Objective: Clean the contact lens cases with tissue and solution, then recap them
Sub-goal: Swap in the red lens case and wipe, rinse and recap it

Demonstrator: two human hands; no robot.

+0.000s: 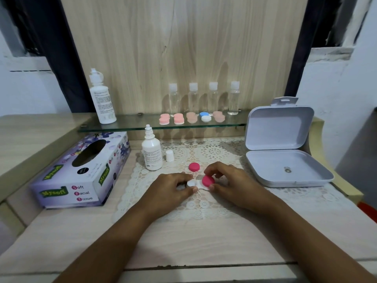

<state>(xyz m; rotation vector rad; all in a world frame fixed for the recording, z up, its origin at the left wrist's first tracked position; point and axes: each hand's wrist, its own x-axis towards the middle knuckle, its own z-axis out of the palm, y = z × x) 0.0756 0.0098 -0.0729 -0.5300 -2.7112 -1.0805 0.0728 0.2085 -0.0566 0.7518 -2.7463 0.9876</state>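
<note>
**Item:** white twin-well plastic contact lens case (191, 183), lying on a white lace mat (204, 207) midway along the pale wooden counter (183, 242), nearer its back edge than its front.

**Hands:** left hand (173, 185) pinches the case's open white well. Right hand (228, 180) has its fingers and thumb curled round a round pink screw cap (208, 180) sitting on the other well. The two hands are close together over the case.

**Loose parts:** second round pink cap (194, 166) on the mat, just behind the case. Small white solution bottle (152, 154), uncapped and upright, towards the back edge, with its small white bottle cap (169, 155) beside it.

**Supplies:** purple floral cardboard tissue box (81, 172) by the left edge. No tissue shows at its slot.

**Step, as judged:** the pink cap is being turned on its well; whether on or off cannot be told.

**Handling notes:**
- Keep the left pinch firm, so that the light case does not spin with the cap.
- Hold the cap level to the thread, and turn it with the fingertips, not the wrist.
- Mind the open-weave lace, which may snag or slide.
- Keep the loose cap clear of the bottle.
</note>
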